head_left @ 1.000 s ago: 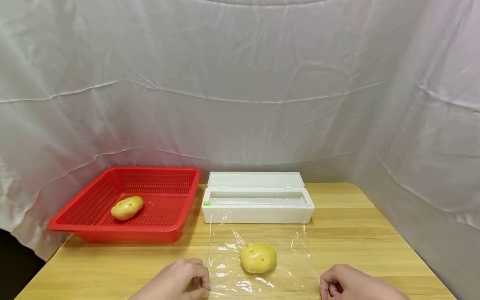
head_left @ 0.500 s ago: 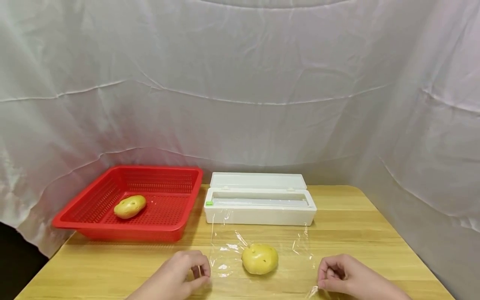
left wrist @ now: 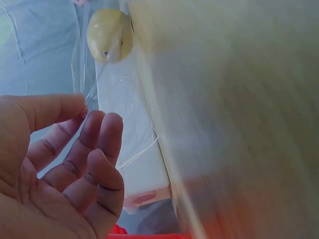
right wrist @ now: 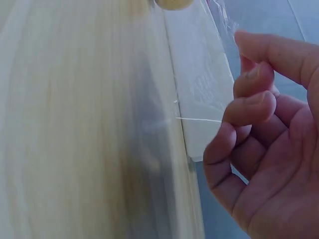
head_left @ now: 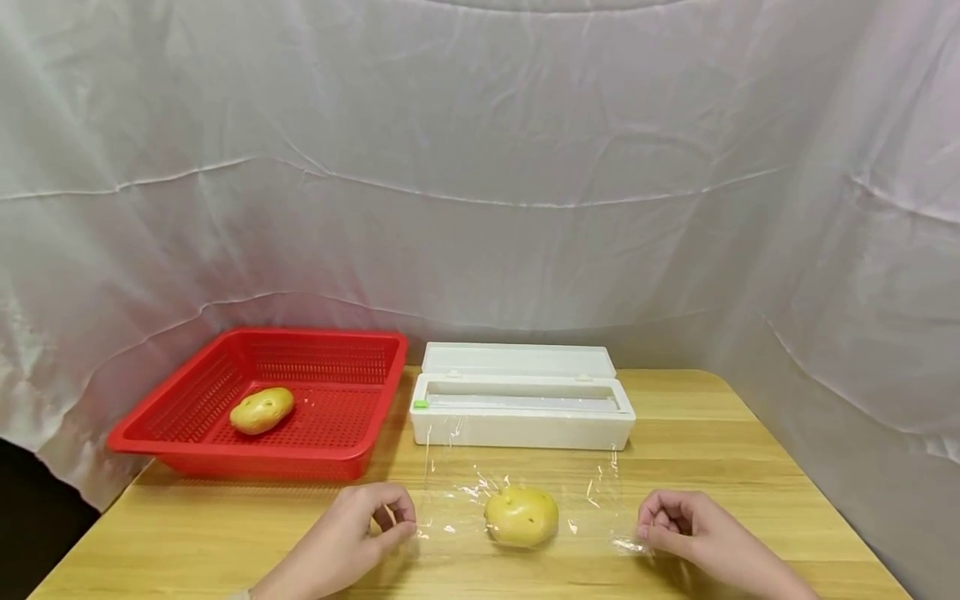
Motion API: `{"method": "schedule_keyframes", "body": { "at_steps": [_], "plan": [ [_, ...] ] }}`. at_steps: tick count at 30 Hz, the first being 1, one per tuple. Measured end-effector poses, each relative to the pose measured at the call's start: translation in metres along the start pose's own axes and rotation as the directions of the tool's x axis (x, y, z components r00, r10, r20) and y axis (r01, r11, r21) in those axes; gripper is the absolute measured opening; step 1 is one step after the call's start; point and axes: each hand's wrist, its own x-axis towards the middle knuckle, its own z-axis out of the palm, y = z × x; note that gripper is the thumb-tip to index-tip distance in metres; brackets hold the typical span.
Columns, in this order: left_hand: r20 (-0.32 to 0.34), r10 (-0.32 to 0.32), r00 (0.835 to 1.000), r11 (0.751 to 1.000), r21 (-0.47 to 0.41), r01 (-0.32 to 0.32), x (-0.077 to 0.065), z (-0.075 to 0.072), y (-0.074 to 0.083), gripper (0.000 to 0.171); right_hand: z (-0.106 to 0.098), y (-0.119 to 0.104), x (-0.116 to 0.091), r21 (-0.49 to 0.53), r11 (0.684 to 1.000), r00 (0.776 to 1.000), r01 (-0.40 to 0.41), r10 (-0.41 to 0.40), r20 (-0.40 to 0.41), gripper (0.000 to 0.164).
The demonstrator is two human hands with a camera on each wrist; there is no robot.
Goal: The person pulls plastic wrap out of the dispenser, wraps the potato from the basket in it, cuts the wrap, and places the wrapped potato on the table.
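Clear plastic wrap (head_left: 450, 504) stretches from the white wrap box toward me, its near edge lifted. My left hand (head_left: 352, 533) pinches the left near corner between thumb and forefinger; in the left wrist view, thin film runs from the fingertips of that hand (left wrist: 65, 159). The opposite corner, bunched a little, is pinched by my right hand (head_left: 697, 533), also seen in the right wrist view as a hand (right wrist: 269, 124) with thumb and forefinger meeting. Between the hands a yellow potato (head_left: 522, 517) lies on the wrap, apart from both.
Behind the potato stands the white wrap box (head_left: 525, 432), lid raised, with a roll inside and a green slider (head_left: 421, 404) at its left. A red basket (head_left: 247, 460) at the left holds another potato (head_left: 262, 411). Grey cloth (head_left: 480, 250) hangs around the wooden table (head_left: 750, 483).
Both hands have risen and moved slightly away from me, bringing the near edge of the wrap up toward the potato. The potato has stayed on the wrap.
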Motion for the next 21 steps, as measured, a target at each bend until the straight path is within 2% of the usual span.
{"method": "schedule_keyframes", "body": {
  "at_steps": [13,21],
  "plan": [
    [-0.041,-0.067,0.997,0.998,0.010,0.067,0.0067,-0.0016,-0.0018,0.021,0.0040,-0.0007,0.0053,-0.052,0.997,0.995,-0.063,0.058,-0.087,0.013],
    [-0.029,-0.100,0.995,0.995,0.022,0.101,0.0104,-0.0004,-0.0012,0.021,0.0100,-0.0013,0.0089,-0.099,0.992,0.992,-0.081,0.070,-0.109,0.011]
  ]
}}
